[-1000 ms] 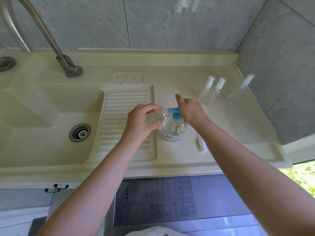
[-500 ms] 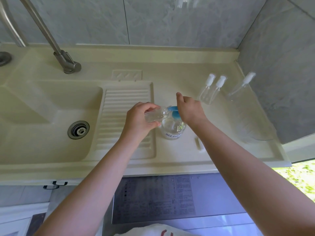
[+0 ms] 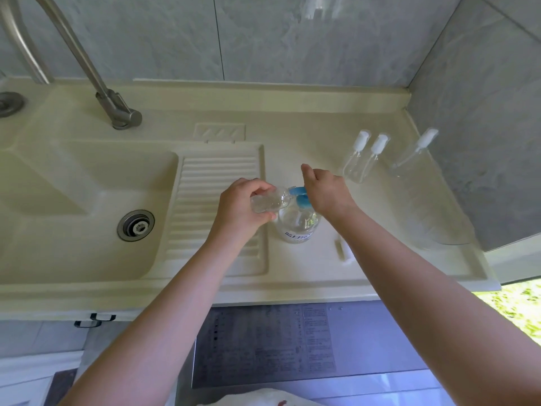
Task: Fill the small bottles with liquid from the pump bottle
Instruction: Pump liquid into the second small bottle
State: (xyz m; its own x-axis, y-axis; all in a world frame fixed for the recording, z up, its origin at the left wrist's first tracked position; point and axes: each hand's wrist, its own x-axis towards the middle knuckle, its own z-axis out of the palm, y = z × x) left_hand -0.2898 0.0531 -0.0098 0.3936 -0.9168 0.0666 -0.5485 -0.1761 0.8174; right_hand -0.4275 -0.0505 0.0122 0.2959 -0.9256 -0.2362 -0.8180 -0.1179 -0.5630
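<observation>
Two hands work over the counter (image 3: 292,276). The left hand (image 3: 240,209) grasps a small bottle (image 3: 268,202) around its body, tilted with the mouth at the blue pump head (image 3: 301,197). The right hand (image 3: 325,191) presses on that head with curled fingers. The pump bottle (image 3: 298,222) looks stiff, heavier and likely slippery; the small one is light, best held mid-body. Beyond, three capped bottles (image 3: 358,164) stand near the wall, with open room between.
</observation>
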